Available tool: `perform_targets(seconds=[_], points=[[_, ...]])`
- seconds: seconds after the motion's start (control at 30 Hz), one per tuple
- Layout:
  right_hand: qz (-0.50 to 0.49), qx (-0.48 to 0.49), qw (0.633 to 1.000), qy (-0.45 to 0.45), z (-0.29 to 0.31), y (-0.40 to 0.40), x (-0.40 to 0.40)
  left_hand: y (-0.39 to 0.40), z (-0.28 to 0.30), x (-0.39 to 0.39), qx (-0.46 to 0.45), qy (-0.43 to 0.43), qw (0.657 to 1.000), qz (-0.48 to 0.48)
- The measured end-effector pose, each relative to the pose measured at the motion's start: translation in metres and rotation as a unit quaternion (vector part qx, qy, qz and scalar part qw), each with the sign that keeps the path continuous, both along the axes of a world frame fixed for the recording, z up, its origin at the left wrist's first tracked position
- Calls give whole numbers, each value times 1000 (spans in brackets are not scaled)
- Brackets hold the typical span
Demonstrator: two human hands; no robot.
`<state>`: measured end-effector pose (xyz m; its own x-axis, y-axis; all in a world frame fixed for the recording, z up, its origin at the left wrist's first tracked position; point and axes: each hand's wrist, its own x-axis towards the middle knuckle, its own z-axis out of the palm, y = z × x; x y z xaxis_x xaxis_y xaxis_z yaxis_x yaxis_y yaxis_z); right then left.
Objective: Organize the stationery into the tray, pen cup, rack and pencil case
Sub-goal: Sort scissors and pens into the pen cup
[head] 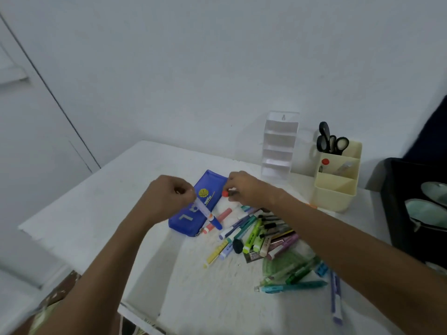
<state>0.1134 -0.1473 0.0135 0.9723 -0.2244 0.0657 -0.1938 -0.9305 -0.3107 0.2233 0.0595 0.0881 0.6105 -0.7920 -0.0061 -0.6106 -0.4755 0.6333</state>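
A blue pencil case (193, 222) with a basketball print lies on the white table (101, 204). My left hand (170, 197) grips a clear pen with a blue cap (209, 215) above the case. My right hand (244, 188) pinches a small item with a red cap (225, 193) at the case's far right corner. A heap of pens, markers and highlighters (261, 234) lies just right of the case. The cream pen cup (335, 180) holds black scissors (330, 140). A clear tiered rack (278, 146) stands against the wall.
A black tray (396, 201) at the table's right edge holds pale green items. Green rulers and teal pens (292, 272) lie at the front right, with a purple pen (336, 298) near the edge. A red marker (219, 220) rests beside the case.
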Motion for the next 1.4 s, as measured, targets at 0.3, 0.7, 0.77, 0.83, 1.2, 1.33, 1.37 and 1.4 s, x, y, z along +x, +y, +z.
perform_targets(seconds=[0.3,0.7,0.77,0.83,1.2,1.33,1.37,1.4], points=[[-271,37,924,-266,119,-32,-156,-118,51,-89,-245,-89,959,-112],[-458,46,847,-266,90,-77,-229,-236,42,-170,-153,-188,930,-275],[-468,65,846,-248,75,-81,-225,-245,28,-168,-117,-210,930,-278],[-470,77,848,-234,66,-85,-221,-250,18,-167,-87,-219,928,-290],[-446,159,858,-199,46,-83,-210,-250,-5,-157,-50,-195,923,-328],[-447,80,853,-258,49,-76,-209,-241,-7,-145,-73,-187,930,-307],[-439,65,852,-277,51,-71,-208,-237,-9,-141,-66,-181,934,-301],[-425,56,854,-294,54,-66,-207,-232,-11,-136,-49,-181,937,-295]])
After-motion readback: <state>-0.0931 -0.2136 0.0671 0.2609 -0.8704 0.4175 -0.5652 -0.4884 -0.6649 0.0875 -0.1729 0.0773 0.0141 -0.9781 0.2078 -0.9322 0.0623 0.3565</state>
